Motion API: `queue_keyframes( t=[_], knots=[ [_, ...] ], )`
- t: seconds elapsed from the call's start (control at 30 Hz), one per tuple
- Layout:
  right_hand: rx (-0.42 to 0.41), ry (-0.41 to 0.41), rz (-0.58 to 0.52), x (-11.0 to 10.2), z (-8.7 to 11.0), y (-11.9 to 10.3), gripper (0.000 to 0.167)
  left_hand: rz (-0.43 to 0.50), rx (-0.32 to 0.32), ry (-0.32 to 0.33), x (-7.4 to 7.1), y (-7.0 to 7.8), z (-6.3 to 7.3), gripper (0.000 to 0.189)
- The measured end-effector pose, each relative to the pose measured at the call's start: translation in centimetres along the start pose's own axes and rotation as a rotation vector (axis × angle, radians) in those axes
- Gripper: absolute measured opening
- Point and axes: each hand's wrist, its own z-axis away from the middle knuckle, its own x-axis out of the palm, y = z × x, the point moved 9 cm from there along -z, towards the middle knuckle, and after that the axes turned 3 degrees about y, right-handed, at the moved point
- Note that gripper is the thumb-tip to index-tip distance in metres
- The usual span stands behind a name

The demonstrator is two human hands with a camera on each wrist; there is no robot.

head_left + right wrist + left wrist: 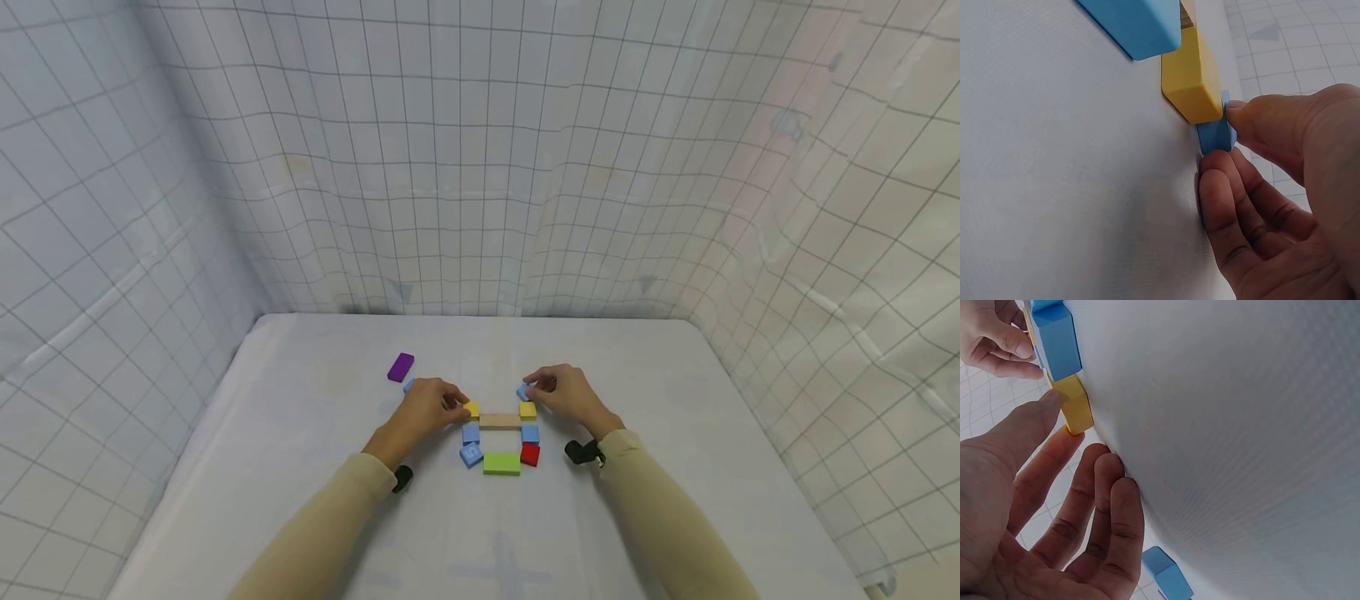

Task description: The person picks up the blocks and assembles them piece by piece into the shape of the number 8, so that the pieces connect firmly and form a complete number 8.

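My left hand (427,410) pinches a yellow block (1076,407) between thumb and index finger at the left end of a wooden block (500,422). Its other fingers are bent close over the table. With thumb and fingertips, my right hand (568,393) pinches a blue block (1215,136) just behind a second yellow block (528,411). That yellow block stands at the wooden block's right end. Two more blue blocks, one at left (470,434) and one at right (530,434), lie nearer me, below the yellow ones.
Closer to me lie a tilted blue block (471,455), a green block (502,464) and a red block (530,454). A purple block (401,367) lies at the back left, with another blue block (1168,573) near it, partly behind my left hand. White gridded curtains surround the white-covered table (637,350).
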Motion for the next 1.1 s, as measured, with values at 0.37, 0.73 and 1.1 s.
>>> queue_keyframes(
  t=[0.37,0.73,1.1],
  knots=[
    [0.003,-0.010,0.003,0.0,0.1,-0.2,0.022,0.019,0.014,0.012,-0.2,0.1,0.2,0.018],
    [0.002,-0.018,0.001,0.0,0.2,-0.1,0.021,0.011,-0.007,0.018,-0.6,0.7,0.5,0.017],
    [0.002,-0.013,-0.008,0.1,0.1,0.0,0.021,0.049,0.001,0.011,-1.9,2.4,1.7,0.016]
  ],
)
